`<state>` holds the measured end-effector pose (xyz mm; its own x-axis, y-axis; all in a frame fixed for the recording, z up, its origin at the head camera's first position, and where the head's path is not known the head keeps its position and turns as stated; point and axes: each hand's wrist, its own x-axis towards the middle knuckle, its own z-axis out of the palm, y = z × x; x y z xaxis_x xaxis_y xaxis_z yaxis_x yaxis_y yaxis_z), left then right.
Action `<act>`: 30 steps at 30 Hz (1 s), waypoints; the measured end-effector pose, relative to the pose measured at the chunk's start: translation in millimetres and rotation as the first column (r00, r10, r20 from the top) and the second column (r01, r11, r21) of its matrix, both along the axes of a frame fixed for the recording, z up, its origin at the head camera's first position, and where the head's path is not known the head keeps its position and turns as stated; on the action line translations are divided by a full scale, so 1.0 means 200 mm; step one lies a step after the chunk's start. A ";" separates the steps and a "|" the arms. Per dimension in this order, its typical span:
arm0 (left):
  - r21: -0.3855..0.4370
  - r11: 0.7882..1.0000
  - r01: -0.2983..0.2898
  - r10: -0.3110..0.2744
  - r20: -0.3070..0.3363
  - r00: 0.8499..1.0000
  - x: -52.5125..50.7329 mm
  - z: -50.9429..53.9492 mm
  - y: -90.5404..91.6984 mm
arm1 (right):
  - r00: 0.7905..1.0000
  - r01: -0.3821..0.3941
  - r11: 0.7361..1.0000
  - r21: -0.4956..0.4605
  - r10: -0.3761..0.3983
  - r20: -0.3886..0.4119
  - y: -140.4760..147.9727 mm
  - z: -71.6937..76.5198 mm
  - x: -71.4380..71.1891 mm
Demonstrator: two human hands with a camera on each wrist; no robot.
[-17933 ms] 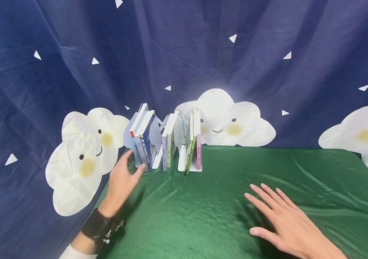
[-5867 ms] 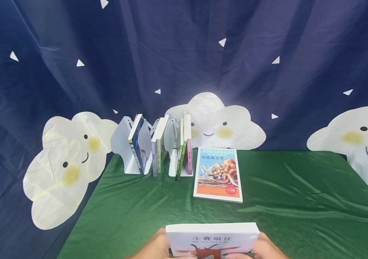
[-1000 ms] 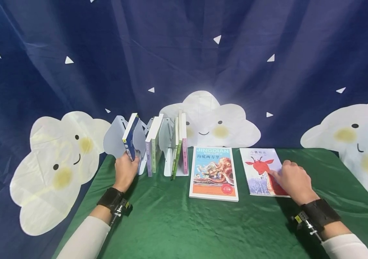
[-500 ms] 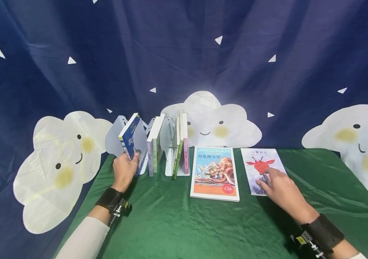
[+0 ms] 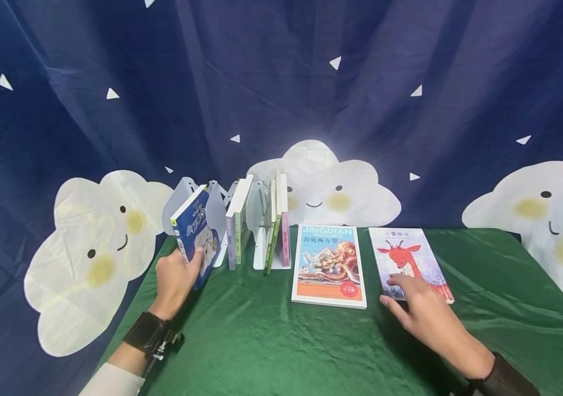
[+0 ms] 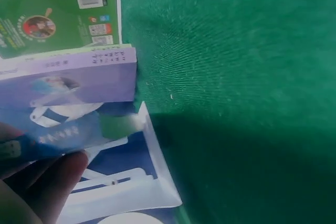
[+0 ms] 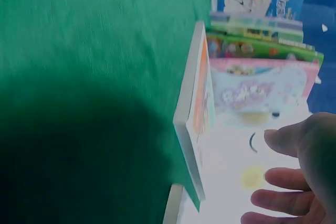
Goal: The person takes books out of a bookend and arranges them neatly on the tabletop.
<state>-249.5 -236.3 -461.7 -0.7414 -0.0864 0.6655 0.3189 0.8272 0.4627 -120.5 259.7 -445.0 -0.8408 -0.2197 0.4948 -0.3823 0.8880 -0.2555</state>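
My left hand (image 5: 176, 278) grips a blue book (image 5: 194, 224) by its lower part, thumb on the front cover. The book is tilted, in front of the left section of the white bookend rack (image 5: 175, 203); in the left wrist view its spine (image 6: 63, 137) shows beside the fingers. My right hand (image 5: 432, 319) hovers over the lower edge of the book with a red deer (image 5: 400, 256), fingers apart and holding nothing. Left of that book lies the octopus-cover book (image 5: 330, 267), flat on the green cloth. In the right wrist view my right hand (image 7: 294, 177) has loosely bent fingers.
Purple and pale green books (image 5: 238, 220) stand in the rack's middle section. Green and pink books (image 5: 279, 231) stand at its right end. The green cloth (image 5: 271, 341) covers the table, and a dark blue curtain with white clouds (image 5: 346, 176) hangs behind.
The blue book has come forward out of the rack in my left hand, turning its cover into view. My right hand has moved left and toward me, off the deer book.
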 end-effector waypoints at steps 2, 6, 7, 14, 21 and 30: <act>0.004 1.000 0.015 -0.015 -0.018 1.000 0.03 0.01 -0.01 | 0.999 -0.023 1.000 0.011 0.024 -0.030 -0.02 0.00 0.02; 0.012 1.000 0.013 -0.012 -0.056 0.998 0.10 0.02 -0.03 | 0.997 -0.052 0.998 0.031 0.054 -0.062 -0.06 0.00 0.05; 0.017 1.000 0.009 -0.008 -0.062 0.998 0.12 0.02 -0.03 | 0.997 -0.054 0.998 0.035 0.056 -0.060 -0.07 0.01 0.05; 0.025 1.000 0.016 -0.013 -0.092 0.996 0.27 0.08 -0.05 | 0.999 -0.042 0.998 0.036 0.042 -0.004 -0.13 0.04 0.10; 0.004 0.993 0.114 -0.111 -0.183 0.977 0.42 0.16 0.03 | 0.993 -0.063 0.997 -0.044 0.067 0.095 -0.18 0.09 0.15; 0.004 0.965 0.261 -0.254 -0.216 0.943 0.57 0.25 0.18 | 0.962 -0.099 0.974 -0.202 0.146 0.231 -0.21 0.15 0.20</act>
